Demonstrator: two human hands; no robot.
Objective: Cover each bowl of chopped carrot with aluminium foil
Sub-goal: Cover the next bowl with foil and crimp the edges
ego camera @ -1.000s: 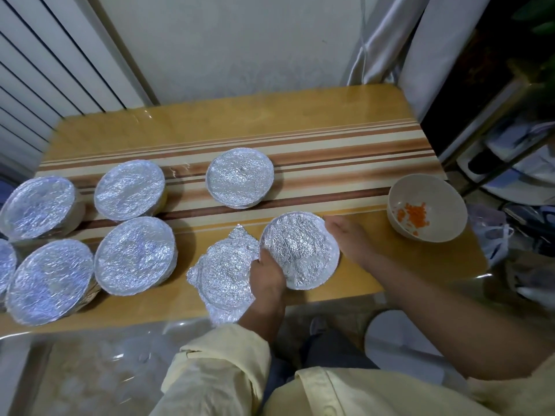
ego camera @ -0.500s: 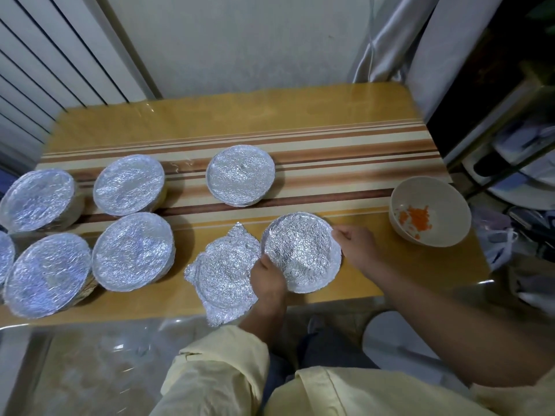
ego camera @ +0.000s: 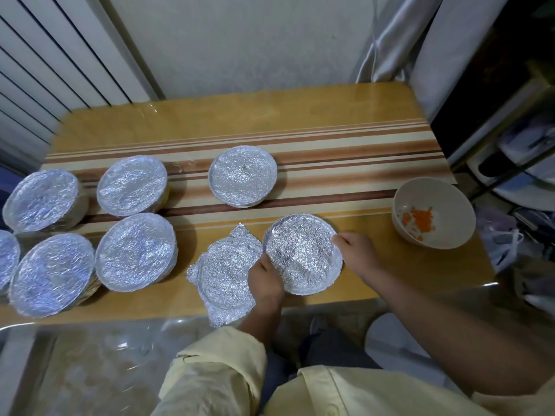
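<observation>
While you hold the near bowl (ego camera: 301, 253) between both hands, crinkled foil wraps its whole top. Your left hand (ego camera: 265, 283) grips the near-left rim, fingers curled over the edge. Your right hand (ego camera: 357, 253) pinches the right rim with bent fingers. This bowl is close to the near edge of the table (ego camera: 240, 121), right of centre. It may be tipped a little toward you, but the wide lens makes that hard to judge.

A loose foil sheet (ego camera: 223, 274) lies just left of it, touching it and partly under your left hand. It is crumpled, and its near corner reaches the table edge.

An open bowl (ego camera: 434, 213) stands at the right edge, well apart, with carrot (ego camera: 419, 217) bits in its bottom.

One covered bowl (ego camera: 243, 175) sits far of centre on the stripes. A left cluster (ego camera: 135, 255) of five foil-topped bowls fills the left side, the leftmost cut off by the frame.
</observation>
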